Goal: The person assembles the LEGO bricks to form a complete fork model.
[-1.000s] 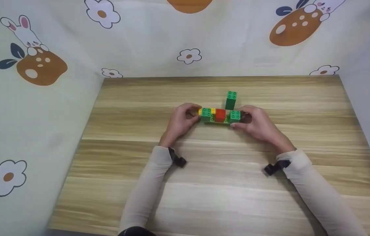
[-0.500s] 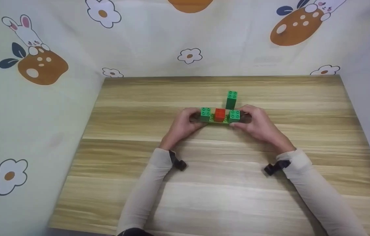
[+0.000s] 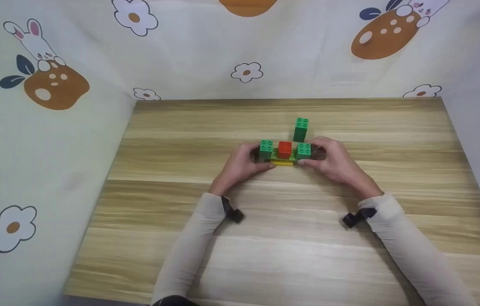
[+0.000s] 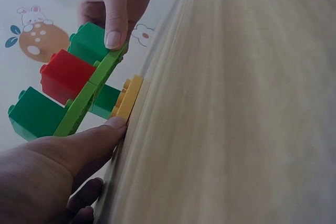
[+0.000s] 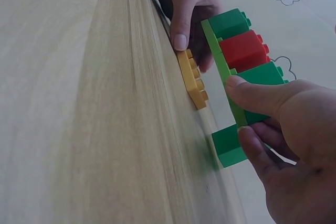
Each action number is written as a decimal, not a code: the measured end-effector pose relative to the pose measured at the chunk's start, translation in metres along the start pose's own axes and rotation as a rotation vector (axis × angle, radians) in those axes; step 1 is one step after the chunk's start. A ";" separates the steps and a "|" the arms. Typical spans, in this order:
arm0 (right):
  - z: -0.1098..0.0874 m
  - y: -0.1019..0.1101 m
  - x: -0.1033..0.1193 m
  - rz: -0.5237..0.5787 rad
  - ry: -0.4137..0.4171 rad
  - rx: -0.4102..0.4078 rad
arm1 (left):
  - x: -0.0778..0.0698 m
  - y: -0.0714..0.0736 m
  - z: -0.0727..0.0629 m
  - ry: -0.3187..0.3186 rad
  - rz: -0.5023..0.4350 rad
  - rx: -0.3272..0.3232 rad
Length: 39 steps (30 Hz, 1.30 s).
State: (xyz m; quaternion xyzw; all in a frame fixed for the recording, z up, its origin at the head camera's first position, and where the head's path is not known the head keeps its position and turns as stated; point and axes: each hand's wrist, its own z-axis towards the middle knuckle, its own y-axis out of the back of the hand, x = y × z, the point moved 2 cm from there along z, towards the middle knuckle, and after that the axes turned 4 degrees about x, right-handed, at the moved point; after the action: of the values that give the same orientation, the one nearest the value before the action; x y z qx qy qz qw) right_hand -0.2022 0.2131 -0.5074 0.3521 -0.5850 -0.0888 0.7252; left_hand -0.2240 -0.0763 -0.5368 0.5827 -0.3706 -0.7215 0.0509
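Note:
My right hand (image 3: 333, 161) pinches the right end of a light green building plate (image 4: 84, 100), thumb on its near side. On that plate stand a green brick (image 3: 266, 146), a red brick (image 3: 285, 149) and a second green brick (image 3: 304, 150). My left hand (image 3: 242, 163) holds a thin yellow plate (image 5: 191, 80) by its end, thumb against it. The yellow plate lies low near the tabletop, studs toward the underside of the light green plate, with a gap between them in both wrist views. The left fingers are partly hidden behind the bricks.
A tall green block (image 3: 301, 130) stands upright on the wooden table (image 3: 180, 212), just behind the bricks. Patterned cloth walls (image 3: 188, 55) rise along the table's back and left edges. Each wrist wears a black camera mount.
The yellow plate has moved from the left end of the bricks to below them, showing at their near edge. My left hand shifted right with it; the right hand stayed nearly still.

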 end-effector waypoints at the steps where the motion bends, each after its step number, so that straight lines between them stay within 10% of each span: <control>1: 0.000 0.000 0.000 0.000 0.000 0.000 | 0.000 0.000 0.000 0.000 -0.005 0.003; 16: 0.003 -0.005 -0.001 -0.008 0.026 -0.009 | 0.012 0.015 -0.014 -0.038 -0.236 -0.065; 39: 0.004 -0.012 -0.004 0.085 -0.012 0.047 | 0.016 0.017 -0.017 0.034 -0.213 -0.010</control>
State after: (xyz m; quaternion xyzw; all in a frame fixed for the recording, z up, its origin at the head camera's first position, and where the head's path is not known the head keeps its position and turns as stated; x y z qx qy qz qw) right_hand -0.2033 0.2051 -0.5175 0.3432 -0.6059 -0.0462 0.7162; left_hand -0.2201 -0.1041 -0.5402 0.6306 -0.3020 -0.7147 -0.0172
